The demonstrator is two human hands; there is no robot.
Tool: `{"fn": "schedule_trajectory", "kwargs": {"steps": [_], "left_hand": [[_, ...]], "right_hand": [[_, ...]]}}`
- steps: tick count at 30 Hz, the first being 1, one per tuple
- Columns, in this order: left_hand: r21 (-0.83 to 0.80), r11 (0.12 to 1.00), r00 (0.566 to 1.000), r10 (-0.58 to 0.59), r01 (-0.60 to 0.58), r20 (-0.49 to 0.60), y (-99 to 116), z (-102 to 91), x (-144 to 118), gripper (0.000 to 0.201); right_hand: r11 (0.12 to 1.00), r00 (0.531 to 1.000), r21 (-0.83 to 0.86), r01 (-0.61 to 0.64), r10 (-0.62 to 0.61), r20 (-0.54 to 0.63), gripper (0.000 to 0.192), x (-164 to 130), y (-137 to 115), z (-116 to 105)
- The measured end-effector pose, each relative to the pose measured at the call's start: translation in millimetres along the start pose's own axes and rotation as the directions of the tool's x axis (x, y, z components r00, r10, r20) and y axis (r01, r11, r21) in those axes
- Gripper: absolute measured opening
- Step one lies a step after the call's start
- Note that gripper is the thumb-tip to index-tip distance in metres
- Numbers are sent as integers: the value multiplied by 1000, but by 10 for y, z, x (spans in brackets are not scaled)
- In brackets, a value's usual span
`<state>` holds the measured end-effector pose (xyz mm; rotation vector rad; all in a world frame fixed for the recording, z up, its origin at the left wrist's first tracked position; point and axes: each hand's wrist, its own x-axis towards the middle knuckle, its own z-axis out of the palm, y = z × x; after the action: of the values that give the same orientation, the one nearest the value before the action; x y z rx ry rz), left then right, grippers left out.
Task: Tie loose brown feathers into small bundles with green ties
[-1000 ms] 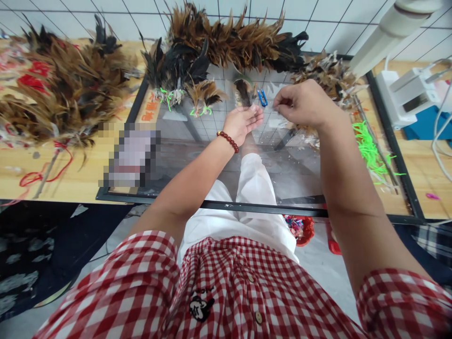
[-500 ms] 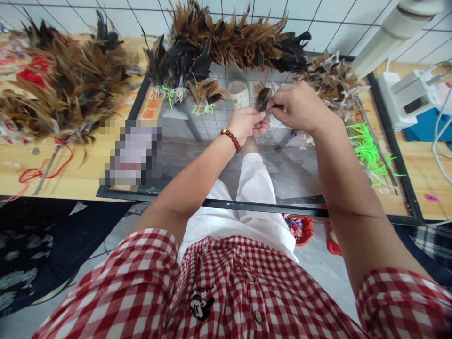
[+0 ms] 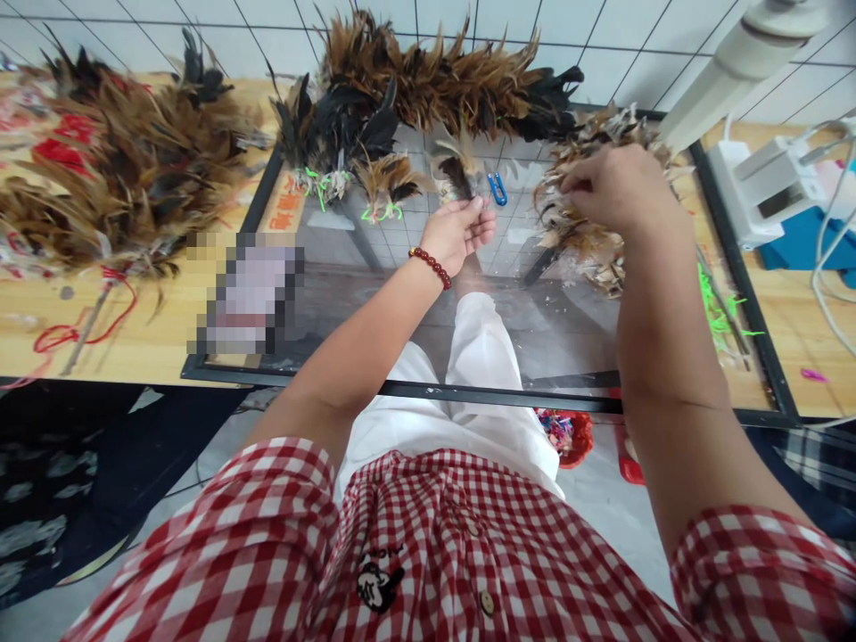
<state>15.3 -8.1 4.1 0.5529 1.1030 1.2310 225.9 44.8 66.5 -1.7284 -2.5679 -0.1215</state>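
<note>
My left hand (image 3: pixel 460 230), with a beaded bracelet at the wrist, pinches a small bunch of feathers (image 3: pixel 461 169) between thumb and fingers; the tips point away from me. My right hand (image 3: pixel 612 189) is over a pile of loose brown and pale feathers (image 3: pixel 568 223) at the right of the dark-framed glass board (image 3: pixel 415 387). Its fingers curl down at the pile, and what they hold, if anything, is hidden. Blue thread snips (image 3: pixel 497 188) lie just beyond my left hand. Left of them rests a tied feather bunch (image 3: pixel 388 181) with green ties.
A long row of brown feathers (image 3: pixel 441 76) lines the back, with black feathers (image 3: pixel 341 129) in front. More feathers (image 3: pixel 134 152) cover the left table. Green ties (image 3: pixel 717 308), a power adapter (image 3: pixel 769 187) and a white post (image 3: pixel 728 76) stand right. A red basket (image 3: pixel 573 437) sits below.
My right hand has left the bunch and moved right to the feather pile. My left hand keeps the feathers, shifted slightly left. The blue snips have come into view.
</note>
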Motion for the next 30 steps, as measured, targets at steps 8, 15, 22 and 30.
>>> {"fn": "schedule_trajectory", "kwargs": {"steps": [8,15,22,30], "left_hand": [[-66,998,1000,-21,21,-1,-5,0,21,17],[-101,994,999,-32,31,-9,-4,-14,22,8],[-140,989,999,-42,37,-30,-12,-7,37,5],[-205,979,997,-35,19,-73,-18,4,64,16]], "right_hand": [[988,969,-36,-152,156,192,24,28,-24,81],[881,993,464,-88,113,-28,15,-67,56,-110],[578,999,815,43,-48,-19,8,-40,-43,-105],[801,987,598,19,-111,116,9,28,-137,49]]}}
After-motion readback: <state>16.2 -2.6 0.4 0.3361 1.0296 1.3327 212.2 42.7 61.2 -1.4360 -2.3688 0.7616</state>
